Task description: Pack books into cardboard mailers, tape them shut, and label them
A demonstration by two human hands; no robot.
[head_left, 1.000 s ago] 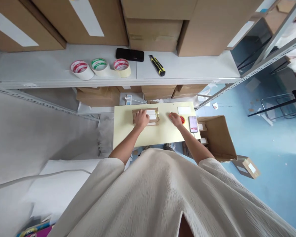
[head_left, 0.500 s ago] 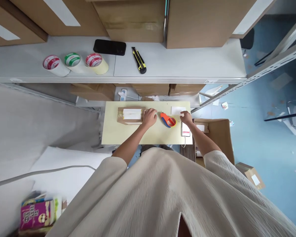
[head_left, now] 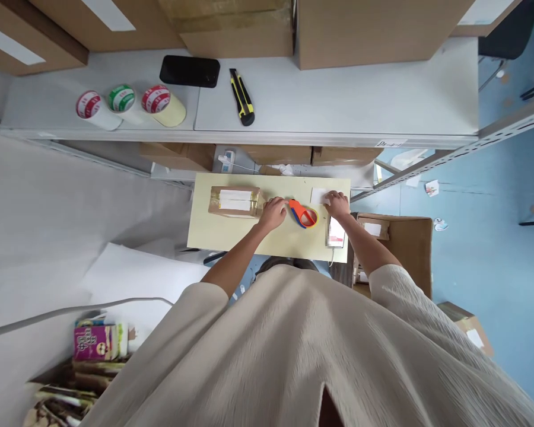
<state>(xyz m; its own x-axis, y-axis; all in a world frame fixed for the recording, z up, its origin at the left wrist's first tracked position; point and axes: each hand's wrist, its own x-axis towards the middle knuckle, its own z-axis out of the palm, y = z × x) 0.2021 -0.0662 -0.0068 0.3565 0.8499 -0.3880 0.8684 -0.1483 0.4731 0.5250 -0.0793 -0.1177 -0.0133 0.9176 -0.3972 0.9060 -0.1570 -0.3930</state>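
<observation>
A taped cardboard box (head_left: 235,202) with a white label on top lies at the left of the pale yellow table (head_left: 204,234). My left hand (head_left: 273,213) rests at the box's right end, fingers loosely apart and palm down, gripping nothing. To its right is an orange and blue tape dispenser (head_left: 302,214). My right hand (head_left: 337,204) has its fingers bent at the right edge of a white paper label (head_left: 318,196), seeming to pinch it; the fingertips are partly hidden. Below that hand, a phone with a lit screen (head_left: 336,232) lies with a cable attached.
Above the table runs a grey shelf (head_left: 338,101) holding tape rolls (head_left: 164,105), a black phone (head_left: 189,71), a utility knife (head_left: 241,96) and large cartons (head_left: 374,29). An open carton (head_left: 409,249) stands right of the table. Bags and cardboard (head_left: 98,344) lie lower left.
The camera view has shifted slightly. My right hand has come further over the label's right side, its fingers bent. My left hand stays beside the box.
</observation>
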